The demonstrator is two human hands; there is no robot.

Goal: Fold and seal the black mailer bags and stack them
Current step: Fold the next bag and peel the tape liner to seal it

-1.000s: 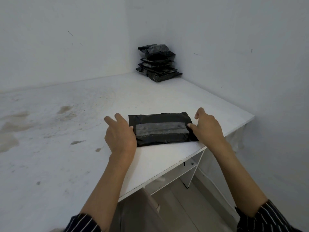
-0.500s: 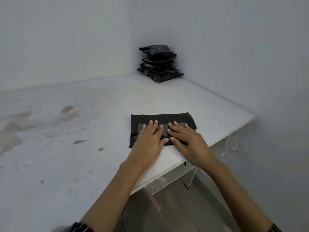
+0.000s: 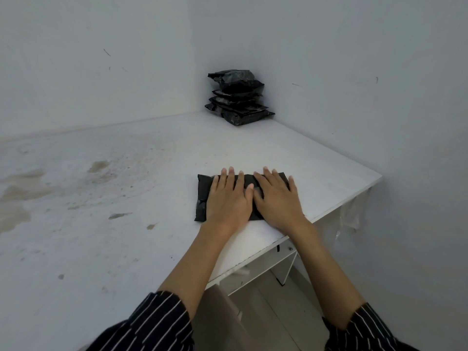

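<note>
A folded black mailer bag (image 3: 202, 196) lies flat near the right front edge of the white table (image 3: 126, 186). My left hand (image 3: 229, 198) presses on its left and middle part with straight, spread fingers. Beside it, touching at the thumbs, my right hand (image 3: 276, 197) presses flat on the bag's right part. Both palms hide most of the bag; only its left end and far edge show. A stack of several folded black mailer bags (image 3: 238, 97) stands in the far corner where the two walls meet.
The table top is stained brown at the left (image 3: 22, 188). Its right edge (image 3: 342, 206) runs diagonally close to my right hand, with a white shelf frame (image 3: 266, 269) and floor below. Walls close off the back and right.
My hands came from the bag's two ends onto its top, then slid farther across it. The grey strip seen before is now covered and the bag looks narrower.
</note>
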